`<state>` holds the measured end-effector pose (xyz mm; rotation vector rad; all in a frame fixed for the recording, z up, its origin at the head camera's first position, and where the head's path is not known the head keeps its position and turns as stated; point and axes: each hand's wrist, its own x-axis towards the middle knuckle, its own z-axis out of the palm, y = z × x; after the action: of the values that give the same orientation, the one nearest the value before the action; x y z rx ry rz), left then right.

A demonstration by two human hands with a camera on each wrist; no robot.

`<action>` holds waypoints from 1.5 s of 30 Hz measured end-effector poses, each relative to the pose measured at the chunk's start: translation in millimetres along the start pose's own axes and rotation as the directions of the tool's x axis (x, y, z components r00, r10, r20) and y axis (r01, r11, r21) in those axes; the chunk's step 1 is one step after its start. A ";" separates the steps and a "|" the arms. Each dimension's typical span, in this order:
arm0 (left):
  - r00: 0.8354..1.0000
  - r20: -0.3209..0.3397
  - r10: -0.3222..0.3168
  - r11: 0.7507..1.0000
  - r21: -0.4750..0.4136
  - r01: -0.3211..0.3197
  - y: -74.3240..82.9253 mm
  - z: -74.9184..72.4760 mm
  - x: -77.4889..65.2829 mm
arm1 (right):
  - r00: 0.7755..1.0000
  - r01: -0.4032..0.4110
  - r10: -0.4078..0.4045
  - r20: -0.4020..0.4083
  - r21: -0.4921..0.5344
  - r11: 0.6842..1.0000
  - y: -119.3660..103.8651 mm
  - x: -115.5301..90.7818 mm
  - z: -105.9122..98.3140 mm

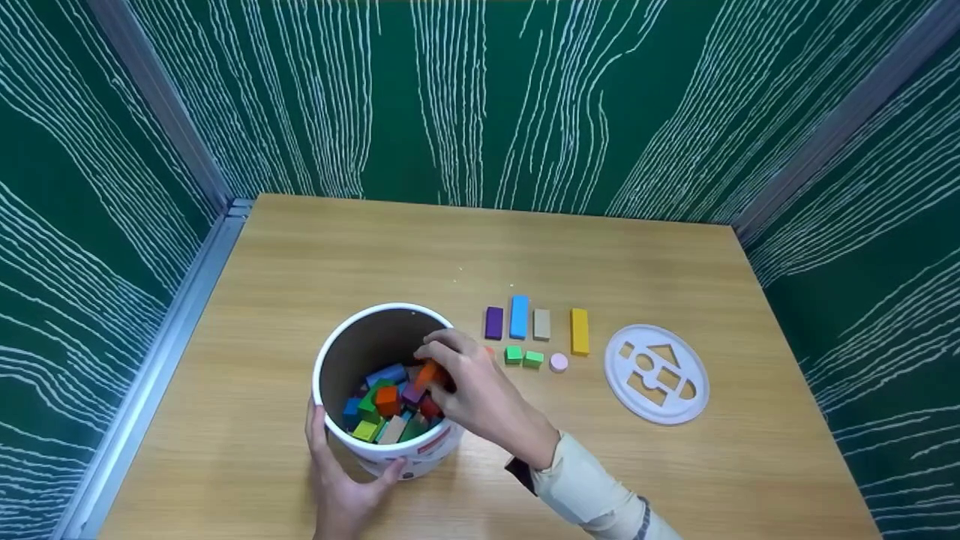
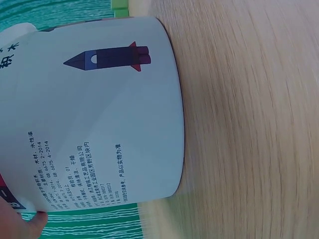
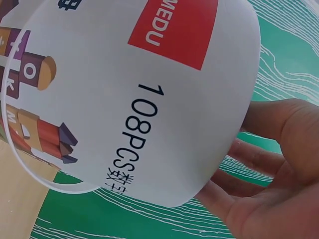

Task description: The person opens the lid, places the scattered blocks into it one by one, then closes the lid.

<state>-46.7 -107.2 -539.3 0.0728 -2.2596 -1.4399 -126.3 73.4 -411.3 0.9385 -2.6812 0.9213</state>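
A white round bucket (image 1: 401, 457) of coloured wooden blocks stands on the table, its printed side filling much of both wrist views. My left hand (image 1: 346, 480) grips its near left side, fingers along the left wall and thumb at the front. Over the right rim reaches my right hand (image 1: 472, 382), pinching an orange block (image 1: 428, 373) above the pile. In the right wrist view the bucket wall hides that hand's fingertips. Among the blocks inside are a red-orange cube (image 1: 388, 400), a yellow-green block (image 1: 366, 430) and a blue block (image 1: 387, 374).
Right of the bucket lie a purple block (image 1: 493, 323), a blue block (image 1: 519, 316), a beige block (image 1: 541, 325), a yellow block (image 1: 580, 331), two green blocks (image 1: 513, 355) and a pink round piece (image 1: 559, 363). Farther right is a white lid (image 1: 626, 390) with shaped holes. Green walls surround the table.
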 end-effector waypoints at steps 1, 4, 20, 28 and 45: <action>1.000 -0.001 0.002 1.000 -0.002 -0.002 -0.3 0.2 0.0 | 1.000 0.003 -0.003 0.001 -0.003 1.000 -0.2 -0.1 -0.1; 1.000 -0.004 0.000 1.000 -0.005 0.000 -0.7 0.5 -0.2 | 1.000 0.006 -0.006 0.012 0.004 1.000 -0.7 0.1 0.3; 1.000 -0.002 -0.015 1.000 0.004 0.015 1.5 1.4 -1.0 | 0.997 -0.024 0.019 0.080 0.062 0.998 -0.9 -1.1 0.1; 1.000 -0.007 -0.014 1.000 0.010 0.014 0.5 1.8 -2.2 | 0.999 0.008 -0.010 0.030 0.056 0.998 0.9 -2.9 -5.6; 0.998 0.005 -0.056 0.998 0.035 0.056 2.0 -0.3 -0.1 | 0.994 -0.007 0.015 -0.104 0.080 0.997 18.7 -7.8 -22.0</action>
<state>-46.1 -106.5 -537.5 0.1440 -2.3049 -1.4312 -132.7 102.1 -405.8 0.8655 -2.5820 1.0559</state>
